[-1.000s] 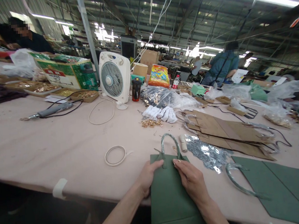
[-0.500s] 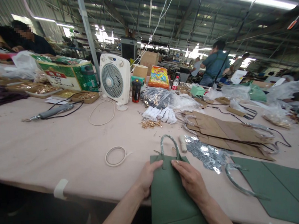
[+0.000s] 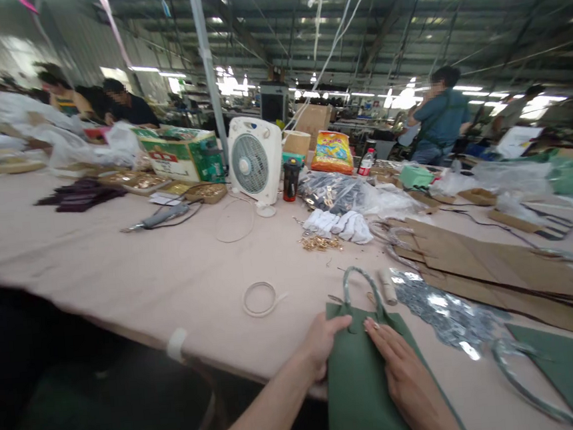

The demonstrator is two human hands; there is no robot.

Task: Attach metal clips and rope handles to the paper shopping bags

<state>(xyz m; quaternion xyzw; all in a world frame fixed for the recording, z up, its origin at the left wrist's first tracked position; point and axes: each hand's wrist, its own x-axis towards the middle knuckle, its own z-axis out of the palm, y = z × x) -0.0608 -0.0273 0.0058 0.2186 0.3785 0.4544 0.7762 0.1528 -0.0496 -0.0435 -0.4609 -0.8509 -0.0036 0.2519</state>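
A flat green bag piece [image 3: 362,389] with a wrapped loop handle [image 3: 359,283] lies at the near table edge. My left hand [image 3: 322,342] grips its top left corner, thumb on top and fingers curled under the edge. My right hand [image 3: 406,378] lies flat on the piece, fingers stretched toward the handle's base. Just right of the handle lie a small cork-like roll [image 3: 387,288] and a pile of shiny metal plates [image 3: 445,311].
Brown card panels [image 3: 481,258] and more green panels [image 3: 571,371] lie right. A white ring of cord [image 3: 260,299], brass fittings [image 3: 319,242], white gloves [image 3: 340,223], a fan [image 3: 254,161], a hand tool [image 3: 159,217] and boxes sit farther back. People work at the far side.
The view has swung left, so everything sits further right in the picture. Both hands stay on the green piece in the same hold.
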